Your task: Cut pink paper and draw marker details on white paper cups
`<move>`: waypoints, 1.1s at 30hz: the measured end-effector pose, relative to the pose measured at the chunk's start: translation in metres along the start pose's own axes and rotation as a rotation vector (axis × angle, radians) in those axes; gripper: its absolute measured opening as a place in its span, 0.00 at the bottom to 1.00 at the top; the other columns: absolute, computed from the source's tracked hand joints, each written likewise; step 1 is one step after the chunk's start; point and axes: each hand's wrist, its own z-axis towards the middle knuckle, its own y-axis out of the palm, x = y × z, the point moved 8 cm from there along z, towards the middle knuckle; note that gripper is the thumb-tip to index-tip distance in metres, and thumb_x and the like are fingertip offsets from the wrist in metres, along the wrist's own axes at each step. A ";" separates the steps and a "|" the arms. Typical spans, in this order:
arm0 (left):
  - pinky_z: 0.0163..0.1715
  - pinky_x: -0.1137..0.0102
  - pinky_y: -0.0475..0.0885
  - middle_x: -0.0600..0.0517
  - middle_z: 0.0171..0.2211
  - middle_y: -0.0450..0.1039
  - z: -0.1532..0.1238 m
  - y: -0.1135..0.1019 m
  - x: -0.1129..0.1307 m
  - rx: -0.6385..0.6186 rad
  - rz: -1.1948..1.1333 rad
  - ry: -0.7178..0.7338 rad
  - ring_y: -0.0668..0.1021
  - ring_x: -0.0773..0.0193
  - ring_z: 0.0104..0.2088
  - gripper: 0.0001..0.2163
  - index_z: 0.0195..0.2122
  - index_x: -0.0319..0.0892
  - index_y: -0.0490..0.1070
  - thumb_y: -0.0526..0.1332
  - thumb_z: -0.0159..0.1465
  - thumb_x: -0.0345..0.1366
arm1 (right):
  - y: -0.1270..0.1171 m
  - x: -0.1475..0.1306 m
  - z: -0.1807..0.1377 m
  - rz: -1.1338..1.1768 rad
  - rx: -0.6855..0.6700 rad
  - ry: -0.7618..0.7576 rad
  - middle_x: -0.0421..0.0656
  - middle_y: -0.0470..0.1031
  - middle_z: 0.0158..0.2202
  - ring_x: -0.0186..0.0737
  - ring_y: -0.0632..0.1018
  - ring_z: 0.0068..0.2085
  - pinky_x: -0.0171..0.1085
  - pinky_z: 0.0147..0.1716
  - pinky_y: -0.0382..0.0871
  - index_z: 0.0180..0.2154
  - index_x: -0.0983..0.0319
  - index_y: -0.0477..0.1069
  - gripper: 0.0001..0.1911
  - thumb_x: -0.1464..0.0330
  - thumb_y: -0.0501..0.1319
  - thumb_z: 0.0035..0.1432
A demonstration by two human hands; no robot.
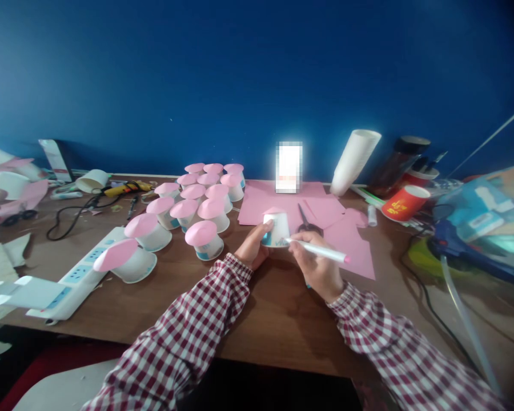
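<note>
My left hand (pixel 255 245) is closed around a white paper cup (pixel 277 228) with a pink paper top, held upside down above the front of the table. Between the fingers of my right hand (pixel 319 262) is a white marker pen (pixel 325 251) with a pink end pointing right. Its tip meets or nearly meets the cup's side, low down by some printing. Behind my right hand, dark-handled scissors (pixel 304 220) lie on pink paper sheets (pixel 261 202). To the left of my left hand stands the nearest of several upturned cups with pink cone tops (pixel 201 234).
A white power strip (pixel 79 274) lies at the left, near a yellow-handled tool (pixel 126 188) with a black cord. A leaning stack of paper cups (pixel 355 160), a red cup (pixel 406 202) and a blue glue gun (pixel 475 254) are at the right. Behind the table rises a blue wall (pixel 240 74).
</note>
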 end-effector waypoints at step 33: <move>0.44 0.66 0.75 0.44 0.35 0.79 0.000 0.001 0.000 0.009 -0.009 -0.009 0.81 0.57 0.40 0.17 0.43 0.34 0.74 0.67 0.60 0.43 | 0.000 -0.002 0.000 0.000 -0.003 -0.017 0.43 0.78 0.32 0.36 0.78 0.31 0.35 0.31 0.72 0.38 0.61 0.72 0.07 0.64 0.59 0.66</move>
